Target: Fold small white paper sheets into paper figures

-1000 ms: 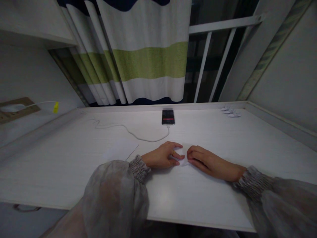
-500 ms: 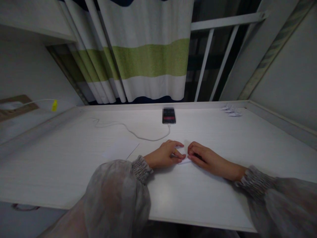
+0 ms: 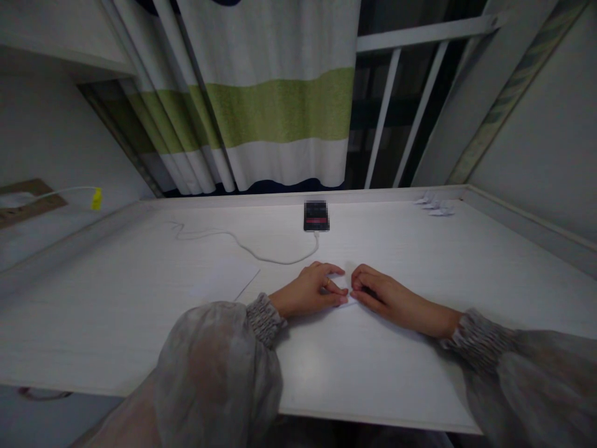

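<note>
A small piece of folded white paper (image 3: pixel 347 303) lies on the white desk (image 3: pixel 321 367), mostly hidden under my fingers. My left hand (image 3: pixel 317 286), with a ring on one finger, curves over its left side, thumb and fingertips closed on it. From the right, my right hand (image 3: pixel 385 295) pinches the paper's other side, fingers curled in. The two hands' fingertips are almost touching. A flat sheet of white paper (image 3: pixel 226 280) rests to the left of my left hand.
Beyond my hands a phone (image 3: pixel 316 216) with a blurred screen is plugged into a white cable (image 3: pixel 265 258). Several small folded paper pieces (image 3: pixel 436 205) sit at the back right. A curtain (image 3: pixel 280 112) and white window bars (image 3: pixel 387 112) are behind the desk.
The whole view has shifted slightly. Both hands keep almost the same pose on the folded paper, with only a tiny movement of the fingers.
</note>
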Available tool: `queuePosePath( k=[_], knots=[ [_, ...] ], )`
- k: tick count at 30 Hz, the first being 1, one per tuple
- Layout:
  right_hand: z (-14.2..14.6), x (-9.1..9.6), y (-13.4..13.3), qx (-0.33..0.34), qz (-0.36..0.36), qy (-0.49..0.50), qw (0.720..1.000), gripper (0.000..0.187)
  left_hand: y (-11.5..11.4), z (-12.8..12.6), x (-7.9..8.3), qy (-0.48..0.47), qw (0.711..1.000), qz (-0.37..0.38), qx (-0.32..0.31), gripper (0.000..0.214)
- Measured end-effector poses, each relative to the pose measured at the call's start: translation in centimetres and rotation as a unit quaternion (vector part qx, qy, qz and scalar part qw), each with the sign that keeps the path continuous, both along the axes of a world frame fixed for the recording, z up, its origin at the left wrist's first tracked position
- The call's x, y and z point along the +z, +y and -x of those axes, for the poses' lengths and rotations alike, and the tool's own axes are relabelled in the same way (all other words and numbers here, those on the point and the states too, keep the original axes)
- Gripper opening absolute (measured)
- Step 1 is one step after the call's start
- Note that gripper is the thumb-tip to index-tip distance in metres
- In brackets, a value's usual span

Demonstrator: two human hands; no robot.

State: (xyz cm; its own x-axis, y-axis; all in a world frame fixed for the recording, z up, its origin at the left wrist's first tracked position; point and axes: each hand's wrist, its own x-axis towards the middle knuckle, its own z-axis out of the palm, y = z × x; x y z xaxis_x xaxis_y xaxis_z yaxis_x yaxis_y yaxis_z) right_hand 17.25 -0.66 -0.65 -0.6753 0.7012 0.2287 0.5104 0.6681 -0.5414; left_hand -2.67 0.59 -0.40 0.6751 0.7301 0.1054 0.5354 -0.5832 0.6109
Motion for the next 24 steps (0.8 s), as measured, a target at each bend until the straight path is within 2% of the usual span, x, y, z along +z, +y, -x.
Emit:
queuePosePath(
  k=[12, 19, 24],
  knots=[
    [0.24, -0.11, -0.23, -0.029, -0.01, 0.001, 1.0, 0.012, 0.19, -0.24, -0.58, -0.036, 0.999, 0.008, 0.022, 0.022],
    [0.43, -0.7, -0.24, -0.04, -0.036, -0.001, 0.999, 0.01, 0.08, -0.32, -0.57, -0.039, 0.999, 0.015, 0.03, 0.021],
    [0.73, -0.38, -0.51, -0.051, -0.033, -0.007, 0.998, 0.009, 0.03, -0.31, -0.47, -0.04, 0.998, 0.024, 0.032, 0.023]
  ],
)
